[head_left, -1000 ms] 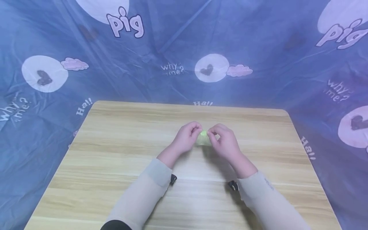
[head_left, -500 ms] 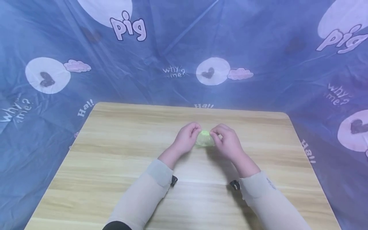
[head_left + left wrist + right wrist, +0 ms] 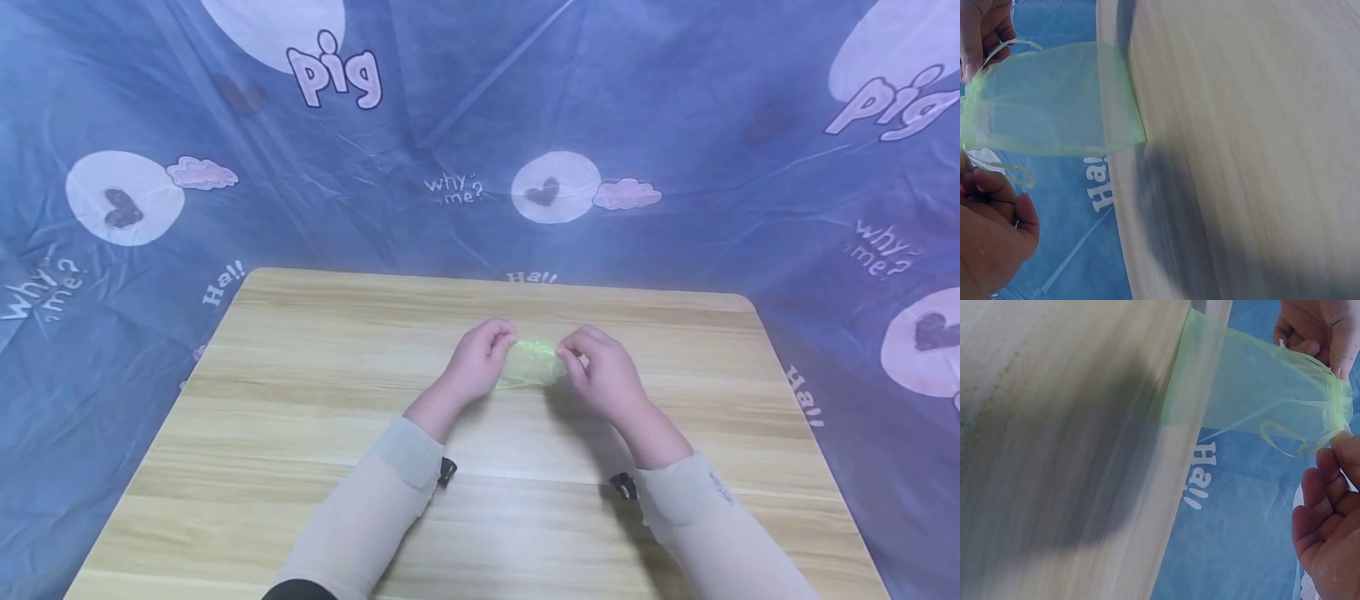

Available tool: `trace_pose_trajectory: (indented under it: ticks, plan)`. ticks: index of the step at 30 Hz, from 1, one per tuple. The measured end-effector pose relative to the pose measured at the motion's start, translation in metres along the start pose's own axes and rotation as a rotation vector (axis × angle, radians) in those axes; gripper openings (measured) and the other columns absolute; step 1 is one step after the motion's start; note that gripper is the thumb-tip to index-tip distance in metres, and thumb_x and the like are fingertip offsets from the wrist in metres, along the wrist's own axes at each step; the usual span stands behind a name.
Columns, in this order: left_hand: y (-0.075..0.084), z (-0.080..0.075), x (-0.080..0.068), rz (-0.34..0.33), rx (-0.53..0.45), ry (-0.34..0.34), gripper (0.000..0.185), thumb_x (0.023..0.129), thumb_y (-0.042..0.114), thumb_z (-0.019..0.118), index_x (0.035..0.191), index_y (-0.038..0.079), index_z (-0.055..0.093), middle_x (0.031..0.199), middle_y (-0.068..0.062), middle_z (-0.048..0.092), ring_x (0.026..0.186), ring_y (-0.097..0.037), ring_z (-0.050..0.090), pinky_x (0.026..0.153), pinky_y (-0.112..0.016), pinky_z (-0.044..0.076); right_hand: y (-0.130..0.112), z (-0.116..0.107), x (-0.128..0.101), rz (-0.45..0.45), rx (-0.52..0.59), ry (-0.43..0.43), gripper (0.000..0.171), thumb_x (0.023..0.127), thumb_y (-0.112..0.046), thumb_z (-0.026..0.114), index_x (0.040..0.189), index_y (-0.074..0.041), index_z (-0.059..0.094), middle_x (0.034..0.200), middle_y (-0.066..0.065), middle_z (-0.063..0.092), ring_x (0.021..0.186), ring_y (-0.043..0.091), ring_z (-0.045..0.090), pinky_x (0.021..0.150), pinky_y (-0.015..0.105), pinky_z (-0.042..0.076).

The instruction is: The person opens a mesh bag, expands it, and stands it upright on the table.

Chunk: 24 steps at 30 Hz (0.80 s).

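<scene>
A small sheer green drawstring bag [image 3: 531, 365] hangs between both hands just above the middle of the wooden table [image 3: 300, 400]. My left hand [image 3: 507, 340] pinches the bag's mouth on one side, and my right hand [image 3: 573, 355] pinches the other side. In the left wrist view the bag [image 3: 1047, 100] is spread flat, with its thin ribbon loops near the left hand [image 3: 991, 237]. The right wrist view shows the bag [image 3: 1247, 400] stretched out from the gathered mouth beside the right hand [image 3: 1329, 525]. Nothing can be seen inside the bag.
A blue cloth [image 3: 465, 125] printed with words, hearts and clouds hangs behind and around the table. The table's far edge [image 3: 495, 279] lies close beyond the hands. Both forearms wear pale sleeves.
The hands have drawn a little apart and the bag, bunched between the fingers before, is now spread wider between them.
</scene>
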State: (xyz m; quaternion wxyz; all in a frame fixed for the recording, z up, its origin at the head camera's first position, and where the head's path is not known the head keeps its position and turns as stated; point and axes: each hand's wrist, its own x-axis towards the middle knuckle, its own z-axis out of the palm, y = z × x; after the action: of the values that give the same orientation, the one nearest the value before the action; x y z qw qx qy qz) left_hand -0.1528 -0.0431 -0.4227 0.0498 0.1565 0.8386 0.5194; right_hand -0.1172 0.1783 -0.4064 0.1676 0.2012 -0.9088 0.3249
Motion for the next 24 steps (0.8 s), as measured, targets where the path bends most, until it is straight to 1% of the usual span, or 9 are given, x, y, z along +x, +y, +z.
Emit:
trace_pose_trajectory:
  ticks: [4, 8, 11, 14, 16, 18, 20, 21, 24]
  plan:
    - [0.001, -0.002, -0.002, 0.009, -0.015, -0.015, 0.02, 0.11, 0.016, 0.056, 0.116, 0.001, 0.066, 0.096, -0.007, 0.064, 0.088, -0.021, 0.059, 0.092, -0.041, 0.056, -0.005, -0.001, -0.001, -0.017, 0.02, -0.015, 0.017, 0.091, -0.003, 0.076, 0.106, 0.002, 0.071, 0.1, 0.014, 0.073, 0.093, 0.033, 0.069, 0.087, 0.053, 0.058]
    - [0.002, -0.002, -0.003, 0.01, -0.019, -0.019, 0.019, 0.11, 0.017, 0.056, 0.116, 0.001, 0.066, 0.096, -0.006, 0.064, 0.088, -0.02, 0.06, 0.09, -0.04, 0.056, -0.012, 0.0, 0.002, -0.098, 0.042, -0.055, 0.032, 0.087, -0.004, 0.08, 0.115, 0.002, 0.067, 0.11, 0.017, 0.07, 0.101, 0.036, 0.067, 0.092, 0.054, 0.056]
    - [0.003, -0.002, -0.004, 0.008, -0.022, -0.018, 0.019, 0.11, 0.017, 0.057, 0.116, 0.002, 0.067, 0.1, -0.007, 0.067, 0.092, -0.021, 0.062, 0.092, -0.04, 0.056, -0.015, 0.001, 0.003, -0.118, 0.013, -0.11, 0.029, 0.088, -0.004, 0.081, 0.114, 0.001, 0.068, 0.114, 0.017, 0.069, 0.108, 0.038, 0.066, 0.098, 0.055, 0.054]
    - [0.003, -0.002, -0.003, 0.018, -0.019, -0.02, 0.019, 0.11, 0.017, 0.057, 0.117, 0.002, 0.068, 0.104, -0.006, 0.069, 0.096, -0.019, 0.064, 0.093, -0.037, 0.056, -0.016, 0.001, 0.003, -0.079, -0.035, -0.163, 0.023, 0.089, -0.004, 0.08, 0.11, -0.001, 0.071, 0.112, 0.015, 0.07, 0.106, 0.036, 0.067, 0.096, 0.054, 0.056]
    - [0.003, -0.003, -0.004, 0.048, 0.004, -0.019, 0.021, 0.109, 0.016, 0.058, 0.122, 0.002, 0.067, 0.102, -0.007, 0.067, 0.093, -0.02, 0.063, 0.09, -0.036, 0.056, -0.016, 0.001, 0.003, -0.055, -0.06, -0.19, 0.02, 0.09, -0.004, 0.08, 0.108, -0.002, 0.072, 0.11, 0.014, 0.072, 0.103, 0.035, 0.069, 0.094, 0.053, 0.057]
    - [0.005, -0.006, -0.004, 0.093, 0.047, -0.019, 0.025, 0.109, 0.014, 0.058, 0.13, 0.003, 0.065, 0.1, -0.006, 0.064, 0.091, -0.02, 0.061, 0.087, -0.036, 0.056, -0.016, 0.001, 0.003, -0.045, -0.074, -0.205, 0.017, 0.091, -0.004, 0.079, 0.107, -0.003, 0.073, 0.108, 0.014, 0.073, 0.1, 0.034, 0.069, 0.092, 0.052, 0.058]
    - [0.011, -0.009, -0.007, 0.165, 0.133, -0.031, 0.03, 0.108, 0.014, 0.058, 0.136, 0.006, 0.064, 0.103, -0.006, 0.064, 0.093, -0.021, 0.061, 0.088, -0.038, 0.055, -0.015, 0.001, 0.003, -0.047, -0.083, -0.206, 0.016, 0.091, -0.004, 0.079, 0.106, -0.003, 0.073, 0.107, 0.013, 0.073, 0.099, 0.033, 0.07, 0.091, 0.052, 0.058]
    - [0.014, -0.011, -0.008, 0.206, 0.19, -0.046, 0.033, 0.107, 0.014, 0.059, 0.139, 0.008, 0.064, 0.107, -0.006, 0.064, 0.096, -0.022, 0.062, 0.091, -0.041, 0.054, -0.015, 0.001, 0.003, -0.051, -0.085, -0.204, 0.016, 0.091, -0.005, 0.079, 0.106, -0.003, 0.073, 0.106, 0.013, 0.073, 0.098, 0.033, 0.07, 0.09, 0.051, 0.058]
    - [0.025, -0.015, -0.012, 0.322, 0.385, -0.113, 0.032, 0.104, 0.016, 0.064, 0.135, 0.015, 0.069, 0.113, -0.001, 0.065, 0.101, -0.019, 0.061, 0.095, -0.042, 0.05, -0.014, 0.0, 0.004, -0.065, -0.087, -0.19, 0.016, 0.091, -0.003, 0.078, 0.106, -0.003, 0.074, 0.105, 0.013, 0.074, 0.096, 0.032, 0.07, 0.088, 0.051, 0.059]
